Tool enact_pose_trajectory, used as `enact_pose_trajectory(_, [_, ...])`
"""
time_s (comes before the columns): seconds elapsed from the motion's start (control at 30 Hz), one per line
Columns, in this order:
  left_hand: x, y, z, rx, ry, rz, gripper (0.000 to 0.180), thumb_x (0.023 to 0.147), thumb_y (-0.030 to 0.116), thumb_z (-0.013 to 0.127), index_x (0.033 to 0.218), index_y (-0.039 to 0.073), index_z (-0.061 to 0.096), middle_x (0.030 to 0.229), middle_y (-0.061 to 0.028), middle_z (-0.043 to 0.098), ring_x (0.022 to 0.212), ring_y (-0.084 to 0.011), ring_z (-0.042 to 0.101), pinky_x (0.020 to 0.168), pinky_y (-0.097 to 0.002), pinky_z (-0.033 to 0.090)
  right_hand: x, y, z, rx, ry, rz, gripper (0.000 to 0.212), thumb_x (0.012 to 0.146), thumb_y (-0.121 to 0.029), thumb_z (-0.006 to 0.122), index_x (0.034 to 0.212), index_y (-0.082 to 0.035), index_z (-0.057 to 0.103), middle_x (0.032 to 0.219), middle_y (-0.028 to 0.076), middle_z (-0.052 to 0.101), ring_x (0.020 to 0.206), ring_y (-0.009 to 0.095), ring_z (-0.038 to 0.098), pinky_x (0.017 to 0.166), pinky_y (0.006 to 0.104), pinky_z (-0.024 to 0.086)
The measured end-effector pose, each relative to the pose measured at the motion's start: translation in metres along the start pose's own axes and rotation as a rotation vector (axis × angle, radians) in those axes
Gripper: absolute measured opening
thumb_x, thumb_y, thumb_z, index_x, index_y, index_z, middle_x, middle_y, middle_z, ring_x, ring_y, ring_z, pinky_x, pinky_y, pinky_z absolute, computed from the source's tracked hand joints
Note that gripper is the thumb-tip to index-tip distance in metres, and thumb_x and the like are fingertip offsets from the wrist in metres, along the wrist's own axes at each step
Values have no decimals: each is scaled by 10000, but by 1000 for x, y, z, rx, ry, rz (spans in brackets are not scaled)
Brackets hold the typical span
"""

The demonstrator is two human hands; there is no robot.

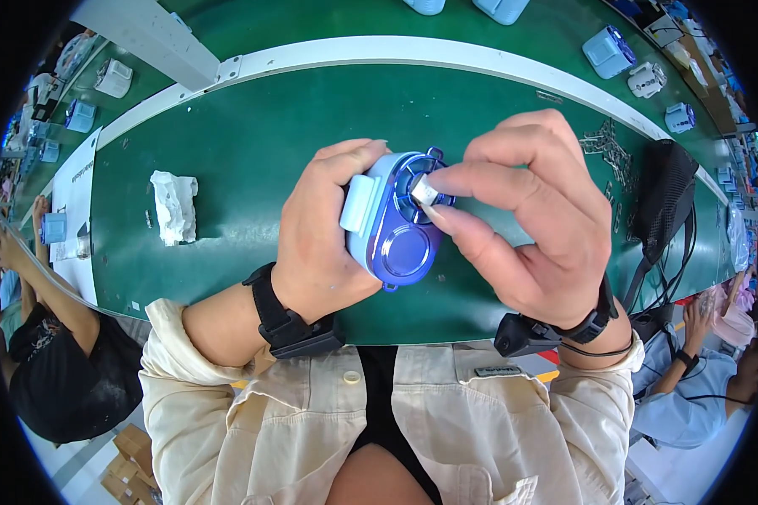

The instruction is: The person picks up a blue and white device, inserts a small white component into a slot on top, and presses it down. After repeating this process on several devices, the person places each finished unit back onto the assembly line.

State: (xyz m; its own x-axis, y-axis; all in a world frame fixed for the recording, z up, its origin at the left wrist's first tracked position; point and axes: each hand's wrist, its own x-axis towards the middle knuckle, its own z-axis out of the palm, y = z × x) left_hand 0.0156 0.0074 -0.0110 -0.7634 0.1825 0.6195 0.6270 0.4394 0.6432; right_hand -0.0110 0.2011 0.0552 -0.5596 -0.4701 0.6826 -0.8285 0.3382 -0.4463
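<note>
My left hand (324, 223) is wrapped round a blue plastic device (404, 251), oval-faced, with a light blue body and clip and a glossy darker blue front. The device is held above the green table, its front tilted up and toward the right. Between the thumb and forefinger of my right hand (526, 206) is a small white piece (424, 192), too small to name. That piece is at the round, spoked opening in the upper part of the device's front. Below the opening sits a round, shiny blue disc.
Crumpled white paper or plastic (174, 208) lies on the green table (253, 126) at left. Small metal parts (608, 151) are scattered at right beside a black pouch (664, 198) with cords. Behind a white rail (413, 50) stand more blue devices (608, 52). People work at both sides.
</note>
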Motion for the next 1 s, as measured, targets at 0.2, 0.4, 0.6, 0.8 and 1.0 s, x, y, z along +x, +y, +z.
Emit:
enact_pose_trajectory(0.2, [0, 3, 1, 74, -20, 6, 684, 629, 155, 865, 1172, 9, 477, 1094, -192, 603, 974, -337, 624, 797, -382, 524, -4, -9, -5, -89, -43, 79, 245, 662, 15, 754, 894, -10, 682, 829, 101, 614, 738, 247, 561, 632, 313, 448])
enact_pose_trajectory(0.4, [1, 2, 3, 74, -53, -5, 695, 625, 167, 868, 1180, 5, 483, 1099, -197, 602, 966, -341, 624, 790, -384, 524, -7, -7, -5, -31, -67, 153, 221, 669, 27, 745, 877, -11, 680, 791, 90, 640, 700, 229, 577, 626, 305, 457])
enact_pose_trajectory(0.6, [-1, 4, 0, 126, -68, -17, 685, 660, 147, 856, 1208, 6, 471, 1160, -191, 600, 1014, -276, 636, 848, -341, 518, -8, -13, -5, -109, -48, 157, 222, 672, 31, 739, 879, -13, 671, 775, 85, 648, 691, 224, 583, 624, 302, 461])
enact_pose_trajectory(0.8, [0, 3, 2, 176, -46, 5, 687, 632, 133, 856, 1188, -6, 477, 1101, -200, 600, 972, -334, 627, 797, -368, 524, -8, -14, 1, -57, -38, 243, 225, 658, 38, 735, 865, -10, 662, 756, 77, 641, 667, 213, 576, 613, 292, 453])
enact_pose_trajectory(1.0, [1, 5, 1, 126, -68, 18, 689, 616, 125, 860, 1176, -9, 481, 1067, -203, 602, 951, -358, 624, 773, -379, 525, -5, -11, -5, 3, -70, 211, 231, 653, 38, 729, 868, -9, 658, 736, 74, 628, 649, 203, 569, 605, 285, 445])
